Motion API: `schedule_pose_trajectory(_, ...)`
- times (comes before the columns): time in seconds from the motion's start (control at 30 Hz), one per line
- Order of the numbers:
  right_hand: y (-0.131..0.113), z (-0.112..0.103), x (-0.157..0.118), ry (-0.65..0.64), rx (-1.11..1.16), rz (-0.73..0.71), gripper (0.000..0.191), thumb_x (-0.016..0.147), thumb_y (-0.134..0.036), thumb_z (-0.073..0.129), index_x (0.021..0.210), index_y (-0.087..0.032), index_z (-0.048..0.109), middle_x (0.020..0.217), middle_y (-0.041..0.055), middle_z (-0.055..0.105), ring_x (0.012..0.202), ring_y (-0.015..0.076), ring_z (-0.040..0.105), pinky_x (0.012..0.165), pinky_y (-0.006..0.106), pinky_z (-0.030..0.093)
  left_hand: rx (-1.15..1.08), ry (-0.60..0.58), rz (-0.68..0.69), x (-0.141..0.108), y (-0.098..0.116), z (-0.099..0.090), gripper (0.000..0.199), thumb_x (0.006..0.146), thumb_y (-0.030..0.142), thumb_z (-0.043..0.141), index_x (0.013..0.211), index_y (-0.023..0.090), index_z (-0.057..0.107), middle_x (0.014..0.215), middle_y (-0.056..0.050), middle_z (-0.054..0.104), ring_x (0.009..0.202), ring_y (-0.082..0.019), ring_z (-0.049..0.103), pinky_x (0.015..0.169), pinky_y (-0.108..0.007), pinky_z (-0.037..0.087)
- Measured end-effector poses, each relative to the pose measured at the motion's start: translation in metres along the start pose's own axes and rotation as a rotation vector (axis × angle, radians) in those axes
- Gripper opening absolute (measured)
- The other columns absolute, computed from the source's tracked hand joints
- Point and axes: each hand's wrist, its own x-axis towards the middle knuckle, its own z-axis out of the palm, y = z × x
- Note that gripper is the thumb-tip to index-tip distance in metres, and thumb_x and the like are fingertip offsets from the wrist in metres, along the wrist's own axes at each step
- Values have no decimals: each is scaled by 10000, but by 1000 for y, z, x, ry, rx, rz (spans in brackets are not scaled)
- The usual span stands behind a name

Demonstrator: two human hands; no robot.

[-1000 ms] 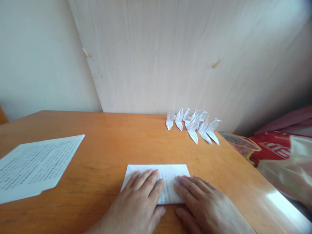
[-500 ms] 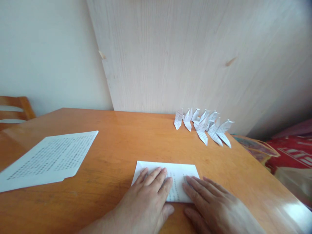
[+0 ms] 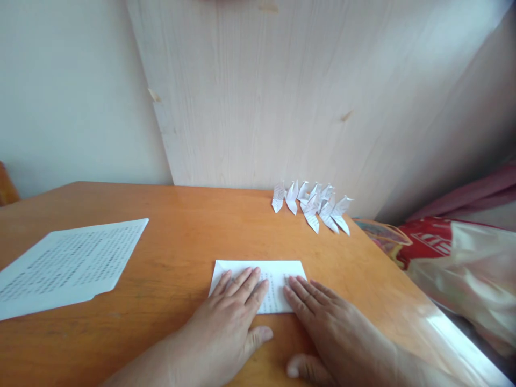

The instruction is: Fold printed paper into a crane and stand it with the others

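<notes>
A folded sheet of printed paper (image 3: 274, 293) lies flat on the wooden table in front of me. My left hand (image 3: 231, 306) rests on its left part, palm down, with the fingers stretched out and the thumb spread on the table. On the right end of the paper lie the fingertips of my right hand (image 3: 326, 320), flat and extended, its thumb apart on the tabletop. Both hands cover much of the paper's near and side edges. Neither hand grips anything.
Several folded paper cranes (image 3: 310, 207) stand at the table's far right corner. Sheets of printed paper (image 3: 76, 263) lie at the left. A pale board (image 3: 250, 97) rises behind the table (image 3: 181, 226). Bags, one red (image 3: 431, 236), sit beyond the right edge.
The view has shifted right, so the table things appear further left. My hands stay flat on the folded paper; the right hand's thumb now shows more plainly, spread from the fingers.
</notes>
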Motion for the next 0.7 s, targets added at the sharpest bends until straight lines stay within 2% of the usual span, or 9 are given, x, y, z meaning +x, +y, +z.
schedule_pose_trajectory(0.1, 1, 0, -6, -74, 43, 9, 907, 874, -724, 493, 1436, -12, 497, 1434, 268, 506, 1339, 351, 503, 1087, 449, 458, -7, -19, 14, -2, -4, 4, 652, 999, 541, 383, 1568, 244, 265, 1638, -92, 205, 1513, -290, 196, 1214, -539, 205)
schedule_pose_trajectory(0.2, 1, 5, -14, -93, 83, 51, 1001, 852, -770, 467, 1498, -9, 395, 1498, 283, 414, 1403, 376, 409, 1117, 508, 416, 0, -30, 42, -4, -6, 6, 663, 1010, 562, 322, 1580, 243, 207, 1650, -85, 152, 1526, -284, 132, 1221, -548, 162)
schedule_pose_trajectory(0.4, 1, 13, -22, -169, 177, 123, 1038, 854, -789, 434, 1566, -57, 241, 1578, 253, 266, 1455, 371, 309, 1163, 520, 346, -16, -110, 28, -4, -3, -2, 759, 974, 646, 321, 1583, 210, 199, 1656, -117, 93, 1532, -305, 69, 1222, -552, 130)
schedule_pose_trajectory(0.57, 3, 12, -20, -198, 246, 113, 1060, 833, -806, 449, 1595, -141, 129, 1622, 183, 156, 1499, 356, 175, 1219, 524, 216, -56, -186, 9, -2, 1, -12, 849, 887, 781, 332, 1585, 324, 173, 1662, -96, 35, 1526, -345, 4, 1216, -576, 80)
schedule_pose_trajectory(0.7, 1, 10, -18, -225, 264, 131, 1049, 848, -804, 419, 1592, -130, 115, 1628, 168, 130, 1509, 345, 131, 1232, 516, 166, -79, -224, 28, 0, -1, -17, 904, 825, 853, 311, 1577, 380, 144, 1660, -103, -13, 1517, -381, -11, 1199, -606, 89)
